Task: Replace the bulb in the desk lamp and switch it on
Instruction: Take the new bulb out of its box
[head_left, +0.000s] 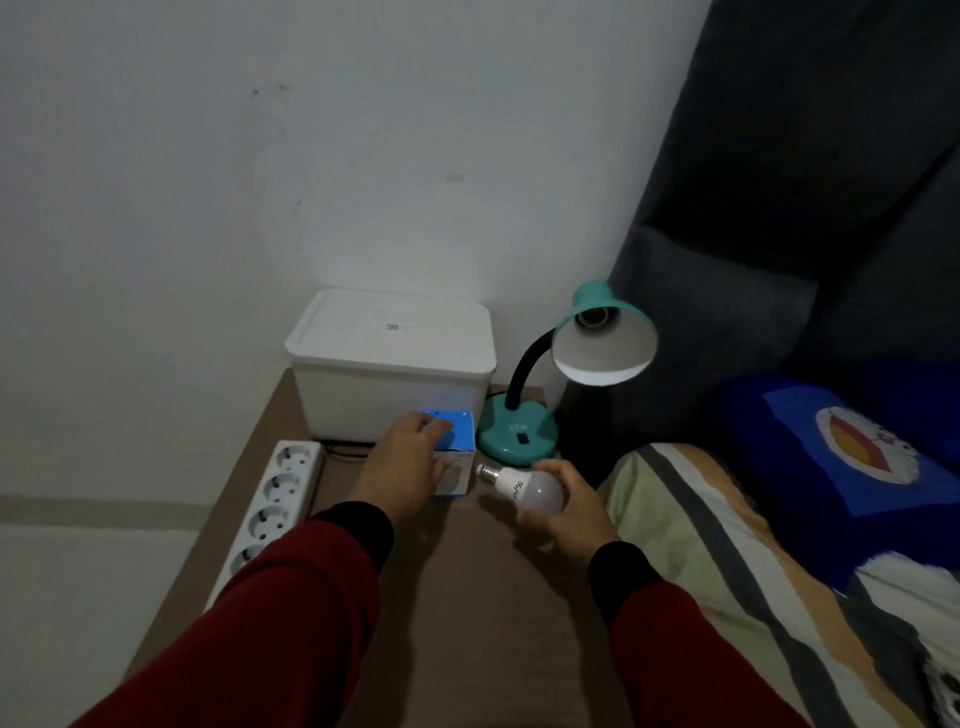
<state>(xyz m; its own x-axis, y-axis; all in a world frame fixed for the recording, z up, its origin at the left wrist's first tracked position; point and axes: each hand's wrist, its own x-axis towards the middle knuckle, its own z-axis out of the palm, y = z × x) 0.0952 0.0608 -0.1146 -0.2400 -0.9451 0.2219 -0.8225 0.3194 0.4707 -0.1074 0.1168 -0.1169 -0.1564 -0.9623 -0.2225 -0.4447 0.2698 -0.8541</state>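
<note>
A teal desk lamp (519, 434) stands at the back right of the brown bedside table (467, 597). Its shade (605, 343) faces me and the socket inside holds no bulb. My right hand (569, 506) is closed around a white bulb (527, 486) just above the table in front of the lamp base, screw cap pointing left. My left hand (402, 467) lies on top of a small blue and white bulb box (457, 449) that stands left of the lamp base; whether the fingers grip it is unclear.
A white lidded plastic container (389, 364) stands against the wall behind the box. A white power strip (270, 504) lies along the table's left edge. A bed with a striped sheet (701, 545) and blue pillow (841, 441) borders the right side.
</note>
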